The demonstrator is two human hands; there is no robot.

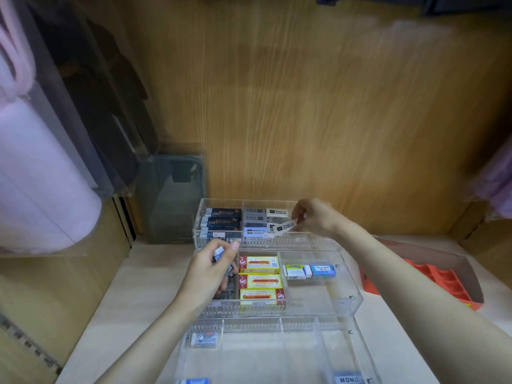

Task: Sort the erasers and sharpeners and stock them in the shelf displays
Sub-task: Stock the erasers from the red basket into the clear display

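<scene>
Erasers (pixel 259 281), acrylic display (pixel 356 299), wooden shelf (pixel 110 314).

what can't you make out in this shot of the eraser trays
Head view:
blue-and-white eraser in the left hand: brand hidden by its fingers.
dark items in the middle tier: mostly covered by that hand.
MONO eraser: cut off by the bottom edge.
white eraser in the right hand: print blurred, too small to read.

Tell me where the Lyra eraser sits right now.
In the head view, the Lyra eraser lies in the clear display, middle tier, right compartment, just right of the yellow boxes, with a blue-sleeved eraser beside its right end.
</scene>
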